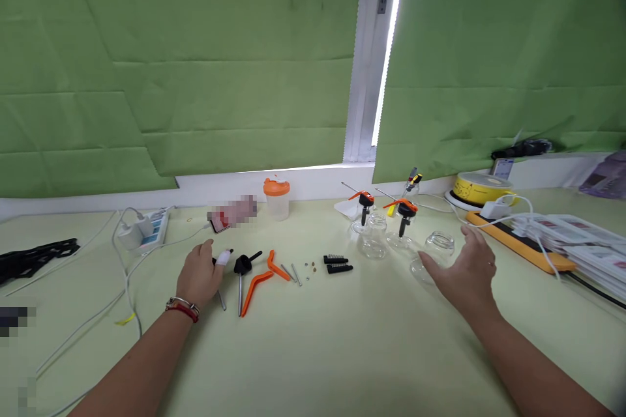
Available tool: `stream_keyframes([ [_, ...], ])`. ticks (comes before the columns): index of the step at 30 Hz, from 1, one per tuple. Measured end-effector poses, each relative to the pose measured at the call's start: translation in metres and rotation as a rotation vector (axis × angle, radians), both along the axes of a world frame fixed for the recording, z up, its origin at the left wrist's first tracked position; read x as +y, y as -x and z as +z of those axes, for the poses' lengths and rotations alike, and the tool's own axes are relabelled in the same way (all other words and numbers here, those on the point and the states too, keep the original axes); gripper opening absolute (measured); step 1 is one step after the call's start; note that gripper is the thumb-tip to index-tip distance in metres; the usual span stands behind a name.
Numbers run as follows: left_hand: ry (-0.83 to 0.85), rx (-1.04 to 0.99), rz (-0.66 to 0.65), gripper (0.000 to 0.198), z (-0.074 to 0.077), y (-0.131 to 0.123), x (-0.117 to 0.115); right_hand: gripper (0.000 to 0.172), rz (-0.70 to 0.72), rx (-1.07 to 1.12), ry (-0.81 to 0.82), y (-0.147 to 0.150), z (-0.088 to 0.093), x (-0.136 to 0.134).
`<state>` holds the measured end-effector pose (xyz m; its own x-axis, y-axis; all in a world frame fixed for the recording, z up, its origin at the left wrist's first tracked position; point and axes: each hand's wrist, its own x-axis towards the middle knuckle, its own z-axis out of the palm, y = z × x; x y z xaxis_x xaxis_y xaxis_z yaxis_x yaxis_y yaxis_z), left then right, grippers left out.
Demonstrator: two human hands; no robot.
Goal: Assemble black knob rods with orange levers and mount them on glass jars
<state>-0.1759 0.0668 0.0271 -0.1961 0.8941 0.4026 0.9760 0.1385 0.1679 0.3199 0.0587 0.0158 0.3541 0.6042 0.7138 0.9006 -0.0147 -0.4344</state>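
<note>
My left hand [203,273] rests on the pale yellow table [313,352], fingers curled over small parts, one finger wrapped in white tape. Just right of it lie a black nozzle piece with a metal tube [241,272], two orange levers [264,277], thin metal rods [295,272] and two black springs [337,264]. My right hand [467,270] is open, fingers spread, right next to a clear glass bottle lying on its side [433,254]. Behind stand two more glass bottles [372,236] with black and orange spray heads [364,202].
An orange-lidded plastic cup [276,199] stands by the window ledge. A white power strip with cables [144,229] sits at the left, a black mesh item [34,254] further left. A yellow spool [482,187], an orange power strip [518,238] and stacked papers [581,241] lie right.
</note>
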Motion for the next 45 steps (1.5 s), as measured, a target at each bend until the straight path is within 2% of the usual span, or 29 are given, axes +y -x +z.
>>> stream_keyframes([
  [2,-0.188,0.078,-0.048,0.053,0.005,-0.009,-0.004,0.076,0.052,-0.136,-0.109,0.017,0.0,-0.004],
  [5,-0.336,0.152,-0.179,0.054,0.008,-0.029,-0.013,0.06,0.264,-0.32,-0.102,0.046,-0.009,-0.011],
  [10,-0.32,0.211,-0.451,0.048,0.001,-0.062,-0.022,0.043,0.711,-0.559,0.122,0.096,-0.02,-0.023],
  [13,-0.301,0.226,-0.535,0.045,-0.004,-0.073,-0.024,0.033,0.848,-0.573,0.239,0.121,-0.014,-0.027],
  [17,-0.306,0.24,-0.532,0.043,-0.005,-0.074,-0.021,0.026,0.862,-0.484,0.268,0.148,-0.01,-0.015],
  [24,-0.34,0.171,-0.312,0.035,-0.002,-0.041,-0.005,0.02,0.791,-0.424,0.23,0.176,-0.025,0.027],
  [30,-0.041,0.167,-0.537,0.04,-0.002,-0.011,-0.003,0.023,0.821,-0.417,0.25,0.176,-0.028,0.033],
  [34,0.117,0.154,-0.563,0.048,-0.004,-0.01,-0.003,0.021,0.837,-0.404,0.267,0.175,-0.028,0.033],
  [37,0.159,0.127,-0.549,0.046,-0.006,-0.013,-0.002,0.02,0.845,-0.386,0.277,0.175,-0.029,0.034],
  [45,0.138,-0.003,-0.526,0.036,-0.01,-0.015,0.0,0.02,0.895,-0.36,0.274,0.174,-0.029,0.034],
])
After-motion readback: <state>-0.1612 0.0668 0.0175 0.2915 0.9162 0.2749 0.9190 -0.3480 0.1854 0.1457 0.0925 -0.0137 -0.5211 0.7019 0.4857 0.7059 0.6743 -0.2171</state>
